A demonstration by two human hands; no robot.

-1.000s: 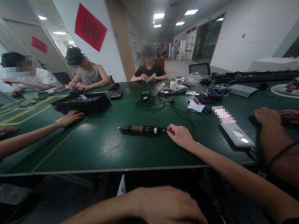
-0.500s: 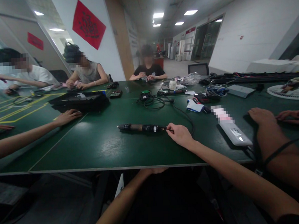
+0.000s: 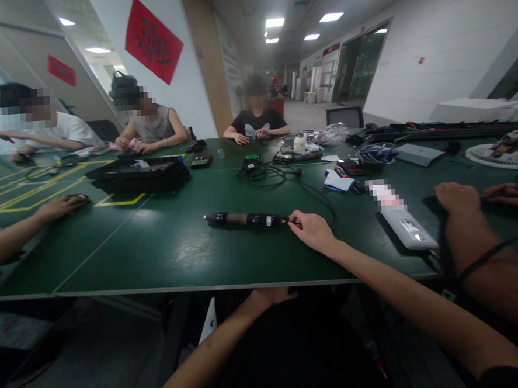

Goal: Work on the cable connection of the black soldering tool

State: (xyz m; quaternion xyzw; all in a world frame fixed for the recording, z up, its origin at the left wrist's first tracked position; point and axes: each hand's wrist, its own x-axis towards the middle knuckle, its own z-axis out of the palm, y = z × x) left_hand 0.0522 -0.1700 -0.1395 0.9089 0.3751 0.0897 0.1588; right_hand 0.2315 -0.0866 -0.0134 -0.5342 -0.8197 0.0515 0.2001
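On a green table (image 3: 170, 255), close to its near edge, a dark, rod-shaped tool (image 3: 245, 219) lies flat and roughly crosswise, its narrow tip pointing left. It is mostly black, with a brown band around the middle and a small white label nearer its right end.

The right hand (image 3: 311, 230) reaches in from the lower right, forearm slanting across the table edge. Its thumb and fingertips are pinched closed on the thin tail at the tool's right end; the other fingers are curled. The left hand (image 3: 278, 296) is low, just below the table edge, near the wearer's lap and apart from the tool. Its fingers are partly hidden, so whether they are open or closed cannot be told.

Beyond the right hand, a black cord (image 3: 265, 185) lies in loose loops. Farther left is a shallow black tray (image 3: 139, 181). To the right are a white and blue cloth (image 3: 339, 181) and a long pale device (image 3: 405, 227), lying at a slant.

At the left, a co-worker's hand (image 3: 62, 207) rests on the table; at the right is another person's fist (image 3: 456, 198). Across the table sits a person in a black shirt (image 3: 270, 121), both hands near the surface.
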